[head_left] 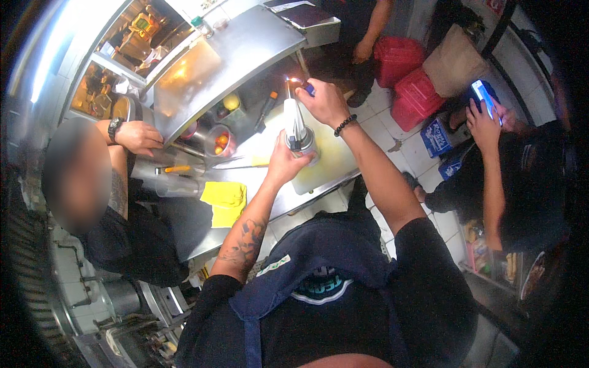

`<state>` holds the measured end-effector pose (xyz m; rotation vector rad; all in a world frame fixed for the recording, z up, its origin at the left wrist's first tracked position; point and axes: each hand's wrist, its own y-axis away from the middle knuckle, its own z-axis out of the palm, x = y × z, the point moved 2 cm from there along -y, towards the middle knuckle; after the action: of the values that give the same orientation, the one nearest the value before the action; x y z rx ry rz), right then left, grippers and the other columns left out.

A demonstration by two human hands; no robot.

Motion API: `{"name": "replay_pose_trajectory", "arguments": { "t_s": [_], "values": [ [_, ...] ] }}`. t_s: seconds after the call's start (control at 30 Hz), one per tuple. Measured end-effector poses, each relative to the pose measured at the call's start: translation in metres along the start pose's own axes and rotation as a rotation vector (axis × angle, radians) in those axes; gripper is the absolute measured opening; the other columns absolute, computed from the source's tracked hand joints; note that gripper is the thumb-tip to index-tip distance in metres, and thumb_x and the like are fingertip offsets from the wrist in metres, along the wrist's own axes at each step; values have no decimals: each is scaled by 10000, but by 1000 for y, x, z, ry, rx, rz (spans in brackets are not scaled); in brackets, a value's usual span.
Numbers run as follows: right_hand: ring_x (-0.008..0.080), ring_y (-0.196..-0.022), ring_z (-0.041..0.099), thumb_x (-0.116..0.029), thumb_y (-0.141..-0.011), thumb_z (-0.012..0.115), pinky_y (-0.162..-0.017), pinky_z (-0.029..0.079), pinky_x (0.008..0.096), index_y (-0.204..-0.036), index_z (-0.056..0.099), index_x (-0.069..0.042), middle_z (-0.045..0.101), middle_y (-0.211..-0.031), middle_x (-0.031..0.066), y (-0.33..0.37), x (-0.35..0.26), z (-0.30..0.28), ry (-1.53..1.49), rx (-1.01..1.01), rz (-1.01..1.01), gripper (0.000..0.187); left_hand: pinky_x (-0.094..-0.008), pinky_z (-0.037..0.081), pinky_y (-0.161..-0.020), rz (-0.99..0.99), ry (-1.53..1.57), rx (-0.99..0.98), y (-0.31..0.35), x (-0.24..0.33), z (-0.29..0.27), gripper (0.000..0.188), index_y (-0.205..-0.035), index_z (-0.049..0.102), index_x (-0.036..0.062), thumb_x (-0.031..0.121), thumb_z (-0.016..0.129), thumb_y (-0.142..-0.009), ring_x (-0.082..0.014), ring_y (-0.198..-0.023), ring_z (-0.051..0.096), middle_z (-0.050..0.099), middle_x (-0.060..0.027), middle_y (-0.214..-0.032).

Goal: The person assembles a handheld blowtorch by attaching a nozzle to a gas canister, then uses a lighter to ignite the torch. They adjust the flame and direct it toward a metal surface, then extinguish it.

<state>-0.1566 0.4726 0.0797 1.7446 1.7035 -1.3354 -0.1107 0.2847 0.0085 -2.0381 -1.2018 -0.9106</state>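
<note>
- Status: I read a small flame [294, 80] at the nozzle end of the gas torch [294, 122], toward 12 o'clock from picture centre. I judge ignition to be at or near completion; whether the torch itself is alight, I cannot tell.
- Remaining: the lighter [310, 90] is not yet clear of the nozzle. Separating the two appears to be the outstanding step.
- Torch position: held above the bench [270, 195], over the cutting board [334, 152], nozzle directed toward 12 o'clock.
- Left hand [286, 162]: forearm enters from 7 o'clock, elbow bent. Fingers are clamped around the torch at its canister end, thumb on the 3 o'clock side.
- Right hand [325, 101]: forearm reaches in from 4 o'clock, wrist toward 1 o'clock. Fingers are clamped on the lighter, hiding most of it, just beside the nozzle.
</note>
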Motion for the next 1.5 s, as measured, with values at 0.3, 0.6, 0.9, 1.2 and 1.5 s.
{"name": "replay_pose_trajectory", "arguments": {
  "t_s": [0.3,0.6,0.9,1.2,1.5],
  "values": [
    [426,-755,662,-391,-871,650,-632,493,477,-849,624,-7,653,-768,241,-4,-4,-9,2,-20,-81,385,-403,477,-928,-4,41,-33,-3,-4,4,635,-1171,496,11,199,835,-667,-329,-1040,607,587,-179,-1089],
    [395,-755,666,-412,-829,722,-643,508,463,-843,650,-25,665,-792,226,5,11,-13,-4,10,-56,394,-421,467,-952,7,-63,20,-1,7,1,663,-1200,495,13,203,835,-664,-341,-1095,587,582,-189,-1116],
    [99,-565,540,-367,-984,588,-519,441,293,-984,698,-6,628,-700,22,131,-3,6,-769,-311,452,377,-449,447,-968,-24,1,150,6,-3,19,759,-1326,455,-7,178,792,-672,-397,-1138,535,546,-194,-1194],
    [65,-536,456,-386,-1038,493,-488,388,251,-1183,633,-4,612,-770,17,145,-33,15,-1331,-358,724,433,-453,437,-983,60,-13,133,6,-11,16,726,-1335,458,23,119,724,-667,-404,-1157,507,539,-186,-1209],
    [60,-586,467,-382,-1039,489,-523,401,255,-1198,576,-47,479,-722,-43,142,-22,16,-844,-292,605,381,-444,439,-1013,49,-39,80,0,3,7,770,-1355,447,23,180,789,-683,-394,-1214,517,542,-200,-1278]
  ]
}}
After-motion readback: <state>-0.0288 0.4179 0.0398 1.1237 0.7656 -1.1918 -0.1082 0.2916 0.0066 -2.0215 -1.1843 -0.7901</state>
